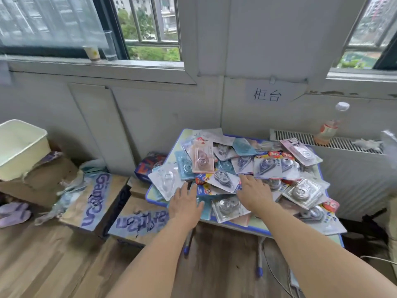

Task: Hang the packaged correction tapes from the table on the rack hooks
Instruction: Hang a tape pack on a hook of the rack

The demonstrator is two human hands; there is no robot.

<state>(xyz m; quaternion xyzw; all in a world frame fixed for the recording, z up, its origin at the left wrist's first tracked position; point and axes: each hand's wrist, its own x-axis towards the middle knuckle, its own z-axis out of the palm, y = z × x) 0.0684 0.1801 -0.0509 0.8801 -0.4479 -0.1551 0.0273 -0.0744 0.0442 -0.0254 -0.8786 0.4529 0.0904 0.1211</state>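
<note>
Head view: we reach both hands over the packs (247, 173) heaped on the small table (257, 230). Left hand (185, 206) and right hand (255, 195) lie flat, fingers straight, gripping nothing. Best pinch one top pack by its card edge; no rack in view.

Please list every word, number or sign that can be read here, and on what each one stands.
"柜台": paper sign on the wall.
"36": red round stickers on some correction tape packages.
"Gain", partly legible: left cardboard box.
Upside-down blue print on the second cardboard box: unreadable.
Small package print: too blurred.
</note>
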